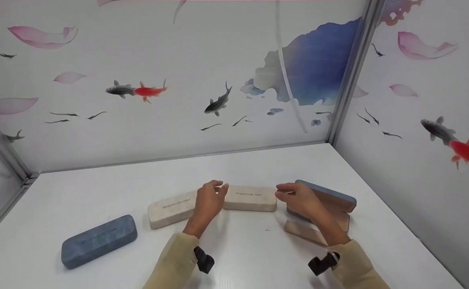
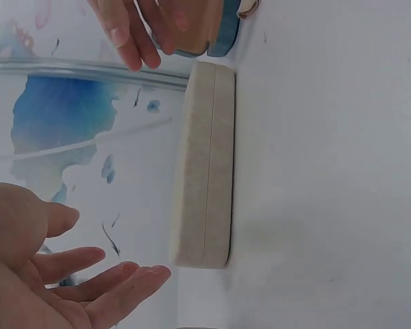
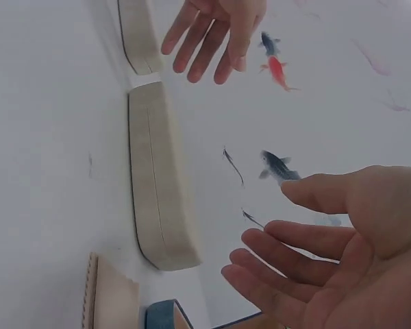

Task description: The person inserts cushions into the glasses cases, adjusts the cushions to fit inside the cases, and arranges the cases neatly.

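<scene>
A closed cream glasses case (image 1: 250, 199) with small dark lettering lies flat on the white table, between the two hands. My left hand (image 1: 209, 200) hovers at its left end, fingers relaxed and holding nothing. At the other end, the right hand (image 1: 301, 199) is just as relaxed, its fingertips close to the case. In the right wrist view, a gap shows between the right hand (image 3: 342, 250) and the cream case (image 3: 161, 185). Behind the right hand stands an open blue case (image 1: 332, 196) with a brown inside, partly hidden by that hand and forearm.
A second cream case (image 1: 170, 210) lies left of the middle one, partly behind the left hand. Farther left is a closed blue case (image 1: 100, 241). A flat beige piece (image 1: 303, 232) lies before the open case. Printed wall panels (image 1: 178, 132) border the table.
</scene>
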`<state>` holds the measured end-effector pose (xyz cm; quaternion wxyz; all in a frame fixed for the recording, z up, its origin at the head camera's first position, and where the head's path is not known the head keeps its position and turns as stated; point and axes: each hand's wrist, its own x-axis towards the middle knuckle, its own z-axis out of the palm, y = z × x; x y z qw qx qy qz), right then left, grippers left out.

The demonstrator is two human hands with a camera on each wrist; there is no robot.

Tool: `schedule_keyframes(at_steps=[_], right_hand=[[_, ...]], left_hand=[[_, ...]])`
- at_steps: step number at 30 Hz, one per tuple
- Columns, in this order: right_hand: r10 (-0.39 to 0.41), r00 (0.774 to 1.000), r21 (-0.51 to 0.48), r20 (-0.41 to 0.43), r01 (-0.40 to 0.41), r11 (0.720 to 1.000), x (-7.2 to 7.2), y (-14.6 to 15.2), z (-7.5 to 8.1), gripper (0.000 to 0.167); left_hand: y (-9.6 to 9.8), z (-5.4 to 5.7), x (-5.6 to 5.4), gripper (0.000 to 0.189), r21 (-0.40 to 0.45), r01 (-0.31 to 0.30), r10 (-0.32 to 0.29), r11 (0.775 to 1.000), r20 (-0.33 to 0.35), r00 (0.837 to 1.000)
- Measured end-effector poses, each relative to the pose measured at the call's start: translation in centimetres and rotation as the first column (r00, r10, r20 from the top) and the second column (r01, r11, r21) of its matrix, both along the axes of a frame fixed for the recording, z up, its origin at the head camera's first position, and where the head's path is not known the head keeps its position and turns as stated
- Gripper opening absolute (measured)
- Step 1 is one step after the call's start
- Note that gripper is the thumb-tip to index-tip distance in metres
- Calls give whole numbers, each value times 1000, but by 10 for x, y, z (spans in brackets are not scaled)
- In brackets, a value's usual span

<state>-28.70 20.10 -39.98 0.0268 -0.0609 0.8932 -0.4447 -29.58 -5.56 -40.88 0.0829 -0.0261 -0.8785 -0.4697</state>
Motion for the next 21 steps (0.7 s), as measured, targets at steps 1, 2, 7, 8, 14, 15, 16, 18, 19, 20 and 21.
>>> schedule_keyframes(at_steps=[1, 2, 7, 8, 14, 15, 16, 18, 19, 20, 21], right_hand=[[1, 1000, -11, -20, -2, 1000, 3, 3, 0, 41], [3, 999, -22, -36, -4, 1000, 7, 6, 0, 40], [-11, 996, -63, -83, 6, 998, 24, 21, 4, 40], [-18, 995, -66, -95, 12, 998, 26, 23, 4, 40], [-83, 982, -76, -169, 71, 995, 36, 36, 3, 31], [-91, 980, -82, -179, 77, 994, 38, 39, 2, 30], [-96, 977, -81, -190, 82, 993, 39, 43, 1, 29], [-101, 973, -73, -206, 88, 993, 44, 50, -1, 28], [-97, 973, -67, -211, 85, 994, 46, 54, -3, 28], [-91, 973, -61, -213, 80, 995, 48, 58, -5, 29], [-86, 974, -58, -211, 76, 995, 50, 62, -7, 29]], left_hand=[[2, 1, 1, 36, 9, 1, -1, 1000, 1, 1000], [4, 3, 3, 36, 18, 3, -3, 1000, 5, 1000], [16, 6, 10, 32, 49, 13, -13, 999, 0, 1000], [19, 6, 12, 31, 48, 16, -16, 999, -13, 1000], [39, 6, 21, 30, -13, 13, -14, 1000, -97, 995], [43, 6, 23, 31, -26, 12, -15, 1000, -107, 994], [46, 6, 24, 32, -33, 16, -19, 999, -116, 993], [54, 6, 27, 34, -50, 27, -33, 998, -131, 991], [57, 6, 28, 34, -51, 34, -40, 998, -130, 991], [61, 6, 29, 35, -51, 42, -48, 998, -127, 991], [64, 6, 31, 35, -49, 49, -55, 998, -123, 991]])
